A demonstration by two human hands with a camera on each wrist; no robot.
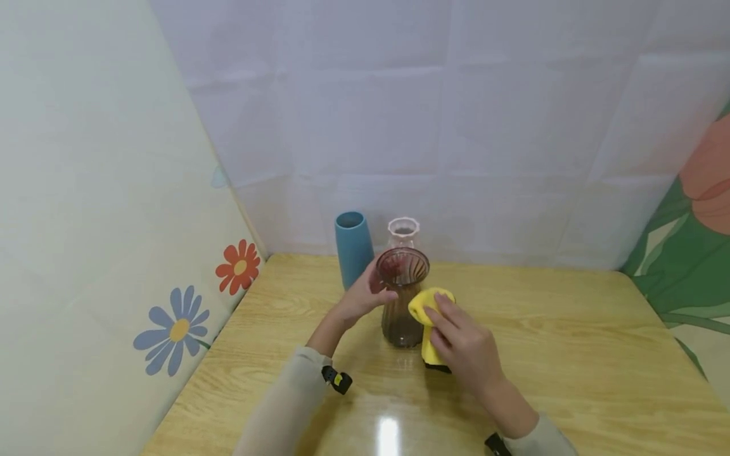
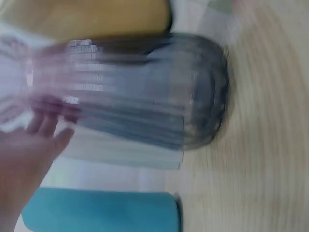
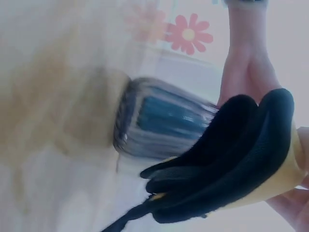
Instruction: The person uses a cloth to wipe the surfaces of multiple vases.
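Observation:
A ribbed, purplish-brown glass vase (image 1: pixel 402 320) with a flared rim stands on the wooden table in the head view. My left hand (image 1: pixel 360 297) grips its neck from the left, thumb in front and fingers partly hidden behind the glass. In the left wrist view the vase (image 2: pixel 140 92) is blurred, with fingers at its narrow end. My right hand (image 1: pixel 467 345) pinches a folded yellow cloth (image 1: pixel 429 345) beside the vase's right side. The cloth's black side (image 3: pixel 231 150) faces the right wrist camera. Whether it touches the glass, I cannot tell.
A blue vase (image 1: pixel 354 250) stands behind my left hand. A pale pink vase (image 1: pixel 402 243) with a scalloped rim is partly hidden behind the glass one. White cloth (image 1: pixel 513 158) hangs behind the table (image 1: pixel 570 354), with flower-printed sheets at both sides.

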